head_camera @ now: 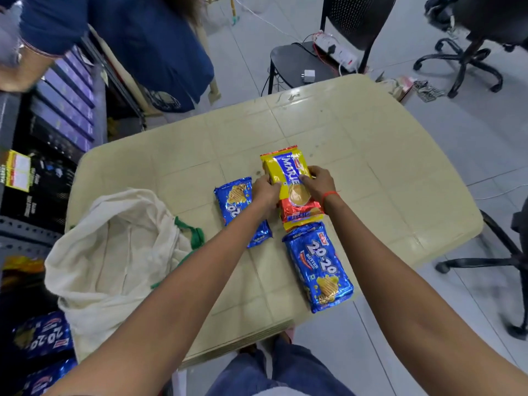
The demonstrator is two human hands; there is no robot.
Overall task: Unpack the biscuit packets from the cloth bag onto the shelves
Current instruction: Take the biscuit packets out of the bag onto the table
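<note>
Yellow Marie packet [287,174] with a blue name band, red ends and a golden biscuit print. Blue 20-20 packets, one left of the grip [234,200] and one nearer the person [318,267], with white lettering and golden biscuit prints. Beige tabletop [357,155] with a square grid pattern. Off-white cloth bag [114,252] with green handles. Red thread on the right wrist [331,195].

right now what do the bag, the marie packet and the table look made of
Bag: off-white woven cloth, matte, slumped in soft folds, with green trim. Marie packet: thin glossy plastic film, likely, given its glare and crinkles. Table: beige moulded plastic, probably, with a dull sheen and a pressed grid pattern.
</note>
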